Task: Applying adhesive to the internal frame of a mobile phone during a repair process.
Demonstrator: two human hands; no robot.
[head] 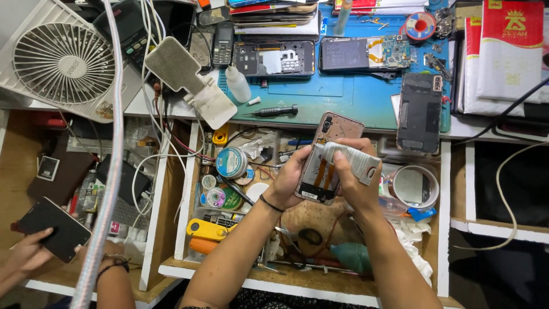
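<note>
My left hand [289, 177] holds an opened phone body [334, 131] by its lower left edge, tilted, above an open drawer. Orange flex strips show inside the phone. My right hand [350, 180] grips a white squeeze tube [359, 161] lying across the middle of the phone, its narrow end pointing left. Both hands sit just in front of the blue work mat [343, 97].
On the mat lie two opened phones [274, 58], a black phone back [419, 111], a screwdriver [276, 110] and a small white bottle [238, 84]. A white fan [63, 60] stands at the left. The drawer holds tape rolls [413, 186] and tools. Another person's hands hold a dark phone [54, 228] at lower left.
</note>
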